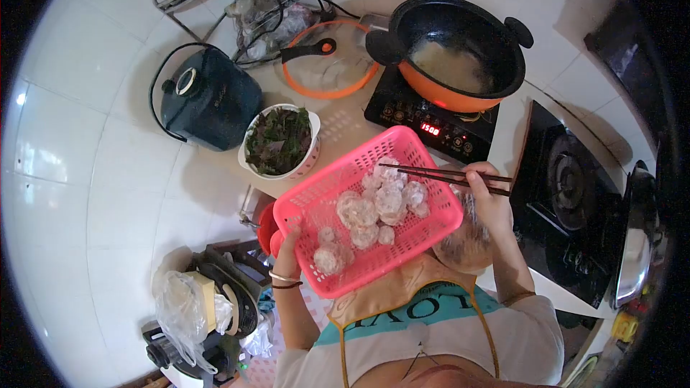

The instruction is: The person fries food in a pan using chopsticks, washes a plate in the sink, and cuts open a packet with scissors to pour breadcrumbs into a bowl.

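The left hand [288, 248] grips the left end of the pink basket [395, 248], its thumb curled over the rim, while the right hand [487, 188] pinches a pair of chopsticks [431, 170]. The basket is held up in front of the apron [392, 289], near the close edge of the tabletop [338, 121], with white-coated pieces [389, 201] clustered towards its right half and a few lying at the near left.

If that left grip loosened, the basket could tip, since no other hold on it shows, and pieces might roll over the low near rim. Loose coating could also sift through the holes if the basket were shaken. At the far right, the pot [460, 98] sits on a lit cooker [413, 118]; should its liquid [449, 65] be hot, a piece dropped in from high up might splash.

The left fingers are hidden under the basket. The chopstick tips overlap the topmost piece, and from this angle it is hard to say whether they clasp it or merely rest there. A clear plastic bundle [463, 241] by the right wrist is partly covered, its contents unclear.
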Available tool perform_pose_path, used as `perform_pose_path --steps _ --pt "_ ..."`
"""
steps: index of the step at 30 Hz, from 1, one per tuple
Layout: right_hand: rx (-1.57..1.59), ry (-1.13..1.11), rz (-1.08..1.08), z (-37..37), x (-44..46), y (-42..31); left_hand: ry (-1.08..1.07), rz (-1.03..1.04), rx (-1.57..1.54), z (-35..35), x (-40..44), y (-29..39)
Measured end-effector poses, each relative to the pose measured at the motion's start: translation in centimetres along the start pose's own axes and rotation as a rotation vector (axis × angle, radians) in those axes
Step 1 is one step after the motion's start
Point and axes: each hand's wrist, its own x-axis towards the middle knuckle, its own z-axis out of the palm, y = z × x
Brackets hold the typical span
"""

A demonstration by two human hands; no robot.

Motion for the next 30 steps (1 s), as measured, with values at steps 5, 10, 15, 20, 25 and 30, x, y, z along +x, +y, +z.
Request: perform_pose_path --steps 5,10,15,20,25,30 --pt "-0.031 0.038 -0.162 0.3 0.2 0.4 0.010 0.021 -0.007 -0.8 0.4 -0.5" --pt "0.012 0.070 -0.084 -1.0 0.2 -0.1 0.070 0.065 0.039 0.1 0.4 -0.3" --pt "0.316 0.112 -0.153 -3.4 0.6 -0.7 0.078 0.060 0.006 0.9 0.2 0.0" --pt "0.525 0.346 -0.326 -7.3 2.8 -3.5 -0.031 0.022 0.016 -0.2 0.3 0.0" --pt "0.417 0.471 -0.450 -11.0 8.1 -6.9 -0.020 0.000 0.011 -0.5 0.4 0.0" --pt "0.066 0.395 -0.401 -13.0 13.3 -8.4 0.000 0.101 0.067 1.1 -0.2 0.4"
